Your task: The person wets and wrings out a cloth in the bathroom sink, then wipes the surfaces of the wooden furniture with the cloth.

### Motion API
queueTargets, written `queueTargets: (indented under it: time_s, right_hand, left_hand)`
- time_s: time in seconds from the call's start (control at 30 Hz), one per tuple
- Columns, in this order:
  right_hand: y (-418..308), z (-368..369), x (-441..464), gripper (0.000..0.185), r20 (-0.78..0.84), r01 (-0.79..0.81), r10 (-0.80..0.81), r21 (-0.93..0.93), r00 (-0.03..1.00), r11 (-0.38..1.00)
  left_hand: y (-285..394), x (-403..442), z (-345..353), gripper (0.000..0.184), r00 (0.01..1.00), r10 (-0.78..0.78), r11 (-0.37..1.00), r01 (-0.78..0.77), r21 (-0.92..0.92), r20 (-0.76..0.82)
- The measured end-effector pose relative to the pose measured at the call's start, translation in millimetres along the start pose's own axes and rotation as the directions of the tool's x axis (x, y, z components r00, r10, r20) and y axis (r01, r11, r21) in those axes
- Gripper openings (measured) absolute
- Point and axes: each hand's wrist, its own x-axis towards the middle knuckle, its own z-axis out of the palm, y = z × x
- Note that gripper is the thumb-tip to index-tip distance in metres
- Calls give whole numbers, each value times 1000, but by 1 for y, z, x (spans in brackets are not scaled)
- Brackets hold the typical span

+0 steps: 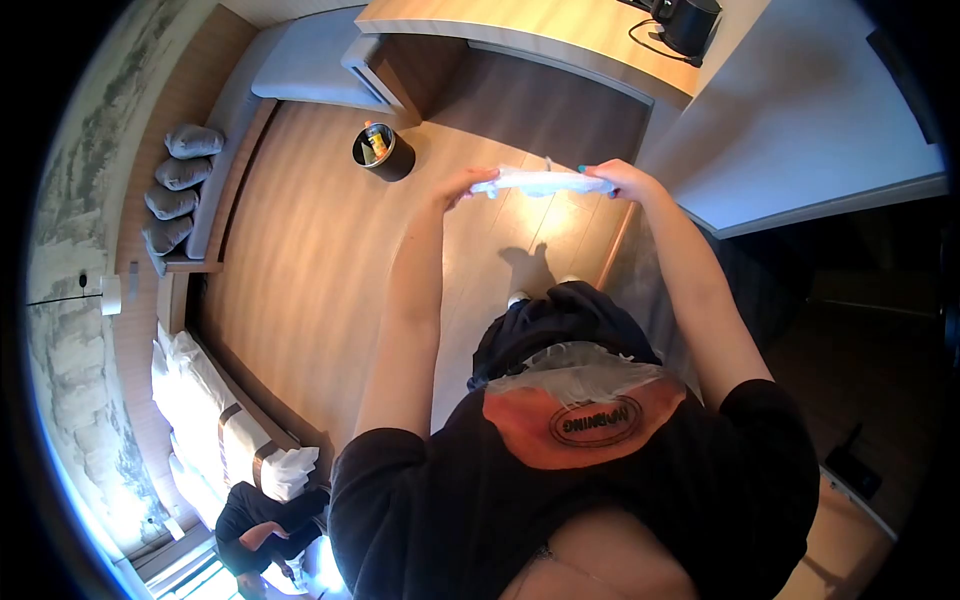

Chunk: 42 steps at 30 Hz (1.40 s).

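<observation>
A thin white, partly see-through sheet, which looks like a plastic bag (540,183), is stretched level between my two hands, out ahead of my body. My left hand (462,188) pinches its left end, with the fingers closed. At the other end, my right hand (625,181) grips it between thumb and fingers; a teal nail shows there. The bag is seen nearly edge-on, so its opening cannot be made out. Past my left hand, a black waste bin (395,162) stands on the wooden floor with colourful packaging inside.
A grey bench (225,150) with several grey cushions (185,172) runs along the left wall. A wooden desk (540,30) bearing a black kettle (688,22) is ahead. A white door (800,120) stands to the right. Lower left, another person (262,525) bends beside a white-covered bed (215,415).
</observation>
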Motion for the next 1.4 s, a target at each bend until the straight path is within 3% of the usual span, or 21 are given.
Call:
queueTargets:
  time_s: [0.07,0.17,0.27,0.33,0.4,0.47,0.5,0.57,0.63,0.67,0.7,0.73,0.8,0.87,0.9,0.93,1.03,1.17,1.23,1.3,1.4]
  right_hand:
    - [0,-4,0,29,46,69,-80,195,996,978]
    - [-18,5,-26,30,146,-98,29,496,989,863]
    - [-2,14,-35,42,266,-14,-125,465,956,885]
    - [1,15,-36,48,313,-105,-16,365,950,925]
    - [3,14,-33,37,292,-236,182,160,939,958]
    - [19,7,-13,31,324,-393,407,-109,854,913]
    - [25,3,-7,28,314,-456,514,-242,798,857]
    - [16,9,-16,4,287,-353,396,-191,872,916]
    - [11,12,-16,8,232,-189,201,-76,952,979]
    - [12,13,-8,11,57,79,-76,-38,995,996]
    - [10,15,4,13,-123,342,-346,-47,930,938]
    - [9,15,12,16,-291,575,-578,-105,762,811]
    - [4,14,14,17,-504,541,-577,-234,643,808]
    - [7,13,21,18,-564,371,-600,-476,567,797]
    - [19,17,14,18,-580,382,-538,-380,612,843]
    - [22,18,12,18,-588,397,-487,-287,646,872]
    - [6,5,14,19,-568,501,-399,28,720,865]
    - [12,-9,12,19,-554,501,-309,235,773,833]
    - [7,-6,8,24,-557,589,-383,252,737,768]
    - [12,-12,12,29,-509,613,-452,206,733,762]
    - [9,-5,1,42,-361,475,-316,561,878,678]
  left_hand:
    - [-12,3,-7,27,978,154,969,-122,-213,138]
    - [-12,-4,-3,42,922,286,870,-135,-475,261]
    - [-20,-8,12,54,926,311,811,-142,-568,212]
    - [-28,-2,21,50,951,247,793,-90,-603,184]
    - [-17,-2,19,47,967,-70,962,131,-238,246]
    - [-27,-1,28,35,953,-153,965,201,-170,262]
    - [-44,15,27,41,922,-281,958,286,19,266]
    - [-66,48,22,52,833,-516,822,415,389,200]
    - [-51,39,20,46,959,-264,945,236,226,106]
    - [-41,33,19,43,990,-134,980,127,152,40]
    - [-35,30,17,40,999,-6,996,9,85,-34]
    - [-32,34,17,35,969,128,977,-160,-141,-210]
    - [-23,43,16,28,772,229,711,-549,-440,-593]
    - [-32,51,9,27,812,267,937,-345,-57,-519]
    - [-46,48,12,26,843,252,967,-206,147,-475]
    - [-48,52,9,25,895,156,985,-111,129,-419]
    - [-39,54,6,23,847,102,905,-297,-306,-521]
    - [-19,45,-1,18,857,158,758,-423,-496,-490]
    - [-17,44,-3,17,852,223,630,-497,-596,-474]
    - [-11,41,1,18,878,207,621,-459,-636,-431]
    - [-8,41,2,20,892,204,688,-423,-589,-403]
